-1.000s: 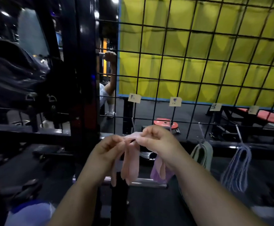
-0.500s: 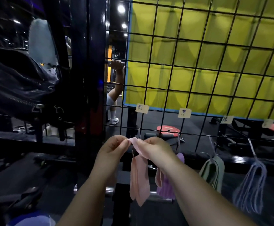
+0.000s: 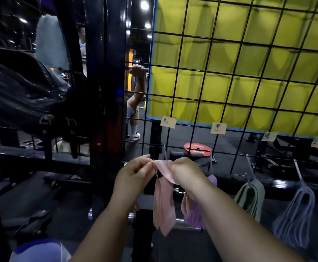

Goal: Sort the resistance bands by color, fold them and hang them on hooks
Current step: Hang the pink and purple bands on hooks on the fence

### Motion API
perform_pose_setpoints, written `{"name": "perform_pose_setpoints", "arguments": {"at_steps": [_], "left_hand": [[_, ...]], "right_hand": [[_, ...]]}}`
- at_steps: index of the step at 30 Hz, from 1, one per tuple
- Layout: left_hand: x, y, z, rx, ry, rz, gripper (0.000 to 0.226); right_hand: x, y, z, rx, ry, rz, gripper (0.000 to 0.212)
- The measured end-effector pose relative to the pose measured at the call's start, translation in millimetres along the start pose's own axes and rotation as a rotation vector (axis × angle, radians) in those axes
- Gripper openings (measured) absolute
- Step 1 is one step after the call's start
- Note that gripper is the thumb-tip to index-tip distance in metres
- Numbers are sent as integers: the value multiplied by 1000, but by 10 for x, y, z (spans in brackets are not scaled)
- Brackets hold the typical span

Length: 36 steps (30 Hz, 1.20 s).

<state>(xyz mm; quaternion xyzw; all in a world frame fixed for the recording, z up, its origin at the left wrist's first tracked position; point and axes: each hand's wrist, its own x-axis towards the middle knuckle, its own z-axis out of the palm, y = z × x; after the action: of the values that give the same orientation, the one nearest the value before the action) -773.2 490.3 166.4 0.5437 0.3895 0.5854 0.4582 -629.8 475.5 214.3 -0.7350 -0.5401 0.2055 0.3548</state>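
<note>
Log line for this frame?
left hand: pinches flat pink elastic band | right hand: pinches it too | thin metal hook: just below band

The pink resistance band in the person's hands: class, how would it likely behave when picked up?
Probably floppy: the pink band hangs in limp folds below the left hand and right hand. Likely light: fingertip pinches alone carry it. Thin and flat, it should not roll.

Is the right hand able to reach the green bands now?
Probably yes, once freed: nothing blocks the green bands, hanging open on its right, but the right hand is pinching the pink band.
</note>
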Motion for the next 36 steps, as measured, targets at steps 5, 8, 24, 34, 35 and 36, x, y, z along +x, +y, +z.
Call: {"name": "perform_pose_setpoints", "arguments": {"at_steps": [5, 8, 24, 34, 35, 36], "left_hand": [[-62, -36, -12, 127, -7, 39, 16], [-104, -64, -14, 137, -4, 34, 24], [-281, -200, 13, 314, -108, 294, 37], [-231, -204, 22, 204, -176, 307, 44], [-224, -183, 24, 212, -181, 307, 48], [-220, -162, 27, 227, -186, 312, 51]], "right_hand": [[27, 52, 40, -118, -1, -29, 29], [35, 73, 47, -75, 17, -41, 27], [-89, 225, 103, 188, 2, 91, 47], [-190, 297, 101, 474, -79, 91, 40], [-181, 295, 90, 513, -94, 86, 38], [-182, 296, 83, 522, -95, 83, 37]]}}
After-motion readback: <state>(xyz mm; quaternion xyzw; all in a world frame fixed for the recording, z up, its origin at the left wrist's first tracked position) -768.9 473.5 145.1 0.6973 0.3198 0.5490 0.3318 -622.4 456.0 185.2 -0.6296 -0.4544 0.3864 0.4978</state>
